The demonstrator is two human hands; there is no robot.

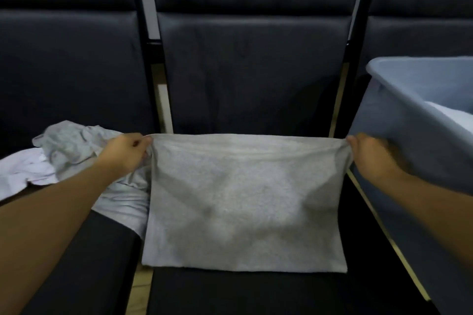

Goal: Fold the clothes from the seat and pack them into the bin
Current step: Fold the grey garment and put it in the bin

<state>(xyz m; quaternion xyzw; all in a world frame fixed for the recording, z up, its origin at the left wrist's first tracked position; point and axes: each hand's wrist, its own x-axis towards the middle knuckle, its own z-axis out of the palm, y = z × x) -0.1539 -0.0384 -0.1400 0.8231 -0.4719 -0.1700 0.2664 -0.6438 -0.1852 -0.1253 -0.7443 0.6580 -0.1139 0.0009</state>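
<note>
Grey garment stretched flat between two hands on the middle seat

On the left seat [76,250] lies a heap of loose clothes [69,151]: a pale white-lilac piece at the far left, crumpled grey fabric bunched over and beside it, and a lighter grey fold trailing toward the seat's inner edge. The left hand [126,152] reaches over this heap, its fingers curled and pinching the upper left corner of the grey garment [243,202].

The garment is a heathered light grey knit, folded into a broad rectangle. Its top edge is pulled taut in a nearly straight line between the two hands, with a faint band running just below that edge. The cloth puckers at both pinched corners, and soft diagonal shadows and shallow creases cross its middle. Its lower edge lies flat and straight on the dark cushion of the middle seat [243,294], and its left side overlaps the trailing fold of the heap.

The right hand [368,156] pinches the upper right corner with curled fingers, just beside the wall of the blue-grey plastic bin [409,120]. The bin stands on the right, tilted in this wide view, and a pale cloth [450,115] shows inside it; what kind of piece it is cannot be told
</note>
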